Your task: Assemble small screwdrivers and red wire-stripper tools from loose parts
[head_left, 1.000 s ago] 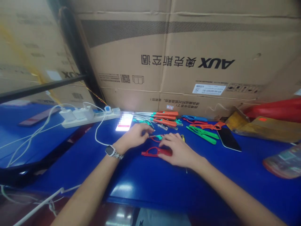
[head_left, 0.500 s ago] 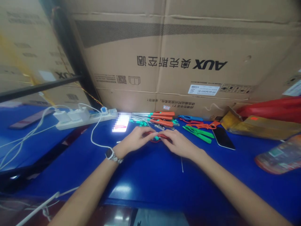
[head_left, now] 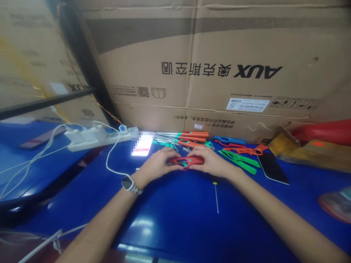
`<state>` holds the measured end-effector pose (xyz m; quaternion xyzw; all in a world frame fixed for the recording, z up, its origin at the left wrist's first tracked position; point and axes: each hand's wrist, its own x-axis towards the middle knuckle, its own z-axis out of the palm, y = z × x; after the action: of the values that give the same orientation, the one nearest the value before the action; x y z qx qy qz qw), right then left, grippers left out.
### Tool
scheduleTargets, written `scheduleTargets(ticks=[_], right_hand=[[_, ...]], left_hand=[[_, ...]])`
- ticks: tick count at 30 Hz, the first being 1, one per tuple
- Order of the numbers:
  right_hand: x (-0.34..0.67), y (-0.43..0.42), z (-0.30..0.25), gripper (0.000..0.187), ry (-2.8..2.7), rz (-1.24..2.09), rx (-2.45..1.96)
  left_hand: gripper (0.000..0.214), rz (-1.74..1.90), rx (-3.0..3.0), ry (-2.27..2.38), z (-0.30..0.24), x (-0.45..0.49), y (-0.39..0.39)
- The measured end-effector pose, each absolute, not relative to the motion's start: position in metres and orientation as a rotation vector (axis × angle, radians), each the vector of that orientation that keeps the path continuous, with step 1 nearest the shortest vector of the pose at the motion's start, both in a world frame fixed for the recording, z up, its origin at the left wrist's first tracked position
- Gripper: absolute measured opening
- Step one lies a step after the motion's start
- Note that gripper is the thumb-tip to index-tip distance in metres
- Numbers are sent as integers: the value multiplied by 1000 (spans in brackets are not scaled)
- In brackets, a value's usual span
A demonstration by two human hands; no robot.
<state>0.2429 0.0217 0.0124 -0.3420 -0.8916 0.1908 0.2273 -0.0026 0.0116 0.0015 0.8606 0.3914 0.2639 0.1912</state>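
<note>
Both my hands hold a red long-nosed lighter (head_left: 196, 160) level above the blue table. My left hand (head_left: 155, 162) grips its left, nozzle-side end, fingers closed round it. At the handle end my right hand (head_left: 212, 160) is closed too, its thumb along the lower edge. A teal trigger piece shows in the handle's opening. Just behind the hands lie several orange lighters (head_left: 194, 134) with metal tubes, and small teal parts (head_left: 167, 144). To the right are green handle shells (head_left: 240, 161), an orange shell (head_left: 246, 149) and a blue shell (head_left: 229, 140).
A thin rod with a yellow end (head_left: 216, 197) lies in front of my right hand. A lit phone (head_left: 144, 144) and a power strip (head_left: 109, 140) are at left; a dark phone (head_left: 272, 168) and a bottle (head_left: 336, 204) at right. A cardboard box (head_left: 208, 44) stands behind.
The red lighter has turned so its handle side shows more fully between my hands. The yellow-ended rod has come into full view. The camera view has shifted slightly.
</note>
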Motion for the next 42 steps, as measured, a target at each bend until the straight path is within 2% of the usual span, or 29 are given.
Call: scheduleTargets(ticks=[8, 16, 26, 32, 36, 42], right_hand=[[242, 30, -1, 29, -2483, 582, -1022], [240, 30, -5, 34, -2487, 617, -1097], [244, 34, -2, 31, -2375, 826, -1107], [246, 37, -4, 34, -2373, 866, -1137], [246, 37, -3, 39, -2371, 864, -1161], [246, 35, -1, 29, -2382, 884, -1093]], left_hand=[[34, 504, 2428, 1165, -5, -15, 18], [22, 488, 2460, 1132, -3, -16, 19], [29, 448, 2469, 1178, -5, -13, 15], [45, 499, 2489, 1274, -5, -2, 9], [40, 519, 2495, 1282, -13, 5, 10], [40, 566, 2397, 1322, -20, 6, 15]])
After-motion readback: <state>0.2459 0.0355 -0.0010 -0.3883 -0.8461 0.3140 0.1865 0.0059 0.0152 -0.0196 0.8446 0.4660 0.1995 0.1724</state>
